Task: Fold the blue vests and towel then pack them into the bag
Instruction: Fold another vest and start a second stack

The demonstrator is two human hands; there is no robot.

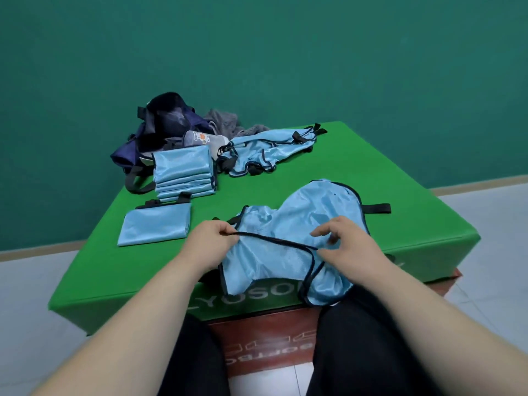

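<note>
A crumpled blue vest (300, 224) lies on the near edge of the green tabletop (385, 178), its lower part hanging over the front. The left hand (213, 238) pinches its dark trim at one end, and the right hand (347, 242) has its fingers curled onto the cloth near the other end of that trim. To the left lies one folded vest (155, 225), behind it a stack of folded vests (183, 172), then a heap of loose vests (265, 150) to the right, with the dark blue bag (160, 124) and the grey towel (225, 120) at the far edge.
</note>
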